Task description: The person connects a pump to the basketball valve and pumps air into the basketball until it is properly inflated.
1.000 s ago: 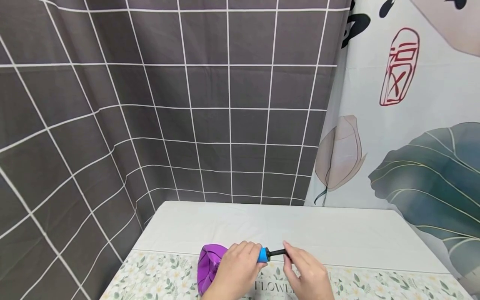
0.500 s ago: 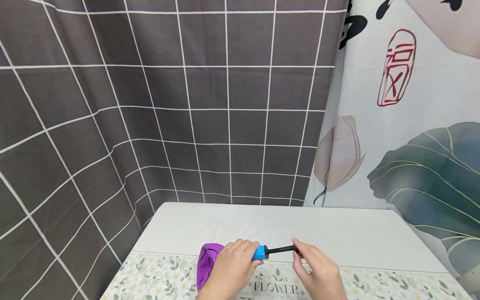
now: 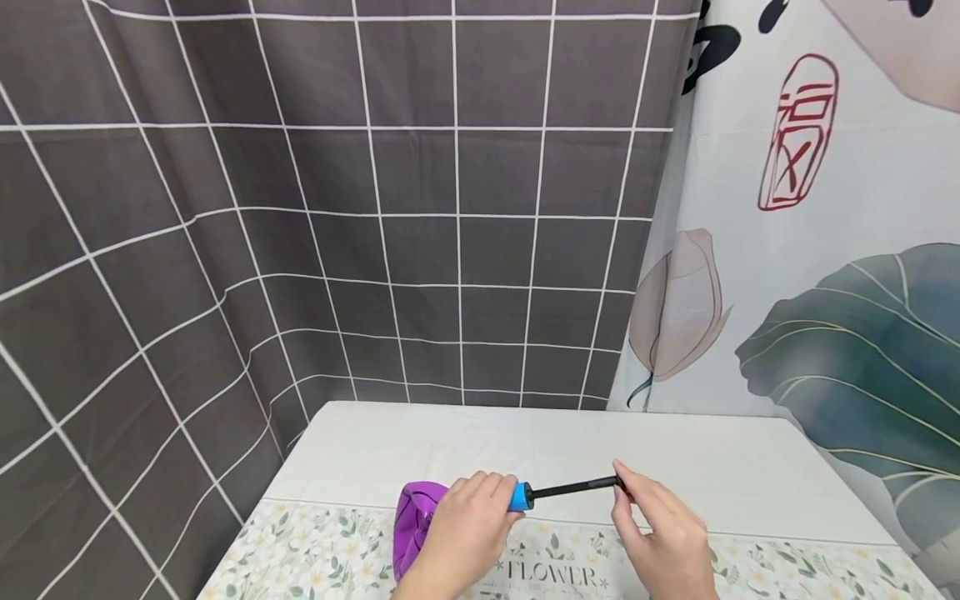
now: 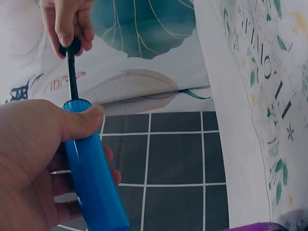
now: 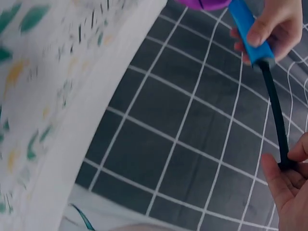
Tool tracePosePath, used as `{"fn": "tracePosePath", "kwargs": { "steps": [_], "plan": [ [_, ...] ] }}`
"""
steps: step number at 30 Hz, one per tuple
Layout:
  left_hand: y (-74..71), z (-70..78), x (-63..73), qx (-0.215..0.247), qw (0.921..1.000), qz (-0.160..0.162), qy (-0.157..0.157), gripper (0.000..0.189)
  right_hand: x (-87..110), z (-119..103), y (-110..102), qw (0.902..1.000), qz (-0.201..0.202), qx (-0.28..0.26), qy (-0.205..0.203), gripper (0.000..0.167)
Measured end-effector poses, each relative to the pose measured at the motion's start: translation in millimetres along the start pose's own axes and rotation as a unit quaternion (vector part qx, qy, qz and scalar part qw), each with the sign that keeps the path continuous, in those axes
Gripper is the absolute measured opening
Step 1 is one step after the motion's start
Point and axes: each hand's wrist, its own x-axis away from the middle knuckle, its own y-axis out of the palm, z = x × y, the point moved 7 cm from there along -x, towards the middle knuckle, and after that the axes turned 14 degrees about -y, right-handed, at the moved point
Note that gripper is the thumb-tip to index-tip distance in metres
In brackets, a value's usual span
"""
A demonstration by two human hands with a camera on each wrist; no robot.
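Nearest in, the left hand comes up from the near edge, fingers and thumb wrapped firmly round the blue barrel of what looks like a hand pump. To its right, the right hand pinches the small black knob between thumb and fingertips. Stretched between the two is the black rod, a long run of it outside the barrel, sloping gently up to the right; the pump is held over the middle of the table.

Just left of the left hand sits a purple limp thing, crumpled, perhaps a balloon. Whether it joins the barrel can't be told: the hand hides that spot.

Judging by all this, we're at the pulled-out end of a pump stroke. The next move would seem to call for a straight push on the knob, leftward into the barrel, with the left grip steady so the rod doesn't bend.

Containers, then: the barrel is closed to view, contents unseen; the purple thing looks slack, with little in it, I'd judge.

Beyond the floral strip lies the table's white far part, then the dark gridded curtain, with a leaf-printed curtain far right.
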Motion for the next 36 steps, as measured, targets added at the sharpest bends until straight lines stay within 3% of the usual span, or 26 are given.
{"fn": "tracePosePath", "kwargs": {
  "steps": [5, 9, 15, 19, 27, 31, 36],
  "plan": [
    [2.5, 7.0, -0.7, -0.024, 0.9997, 0.007, 0.006, 0.038, 4.7, -13, 13, 1.0000, -0.005, 0.002, 0.000, 0.042],
    [4.8, 13.7, -0.4, -0.032, 0.9994, 0.007, 0.010, 0.039, 11.1, -27, 27, 0.9989, -0.037, -0.030, 0.004, 0.045],
    [9.1, 18.3, 3.5, -0.017, 0.9997, 0.001, 0.019, 0.039, 18.5, -41, 37, 0.9964, -0.062, -0.052, -0.023, 0.046],
    [10.8, 14.3, 4.1, 0.007, 0.9999, -0.006, 0.012, 0.039, 16.7, -34, 30, 0.9969, -0.052, -0.056, -0.020, 0.044],
    [11.8, -5.1, 1.8, 0.019, 0.9964, -0.071, -0.043, 0.035, 8.0, -6, 4, 0.9983, -0.050, -0.016, 0.023, 0.044],
    [7.4, -9.1, 1.0, 0.020, 0.9968, -0.063, -0.046, 0.036, 4.0, 1, -4, 0.9989, -0.040, -0.003, 0.022, 0.044],
    [2.8, -2.2, 1.9, -0.009, 0.9994, -0.031, -0.013, 0.037, 6.8, 0, -1, 0.9994, -0.018, 0.009, 0.028, 0.044]
  ]
}}
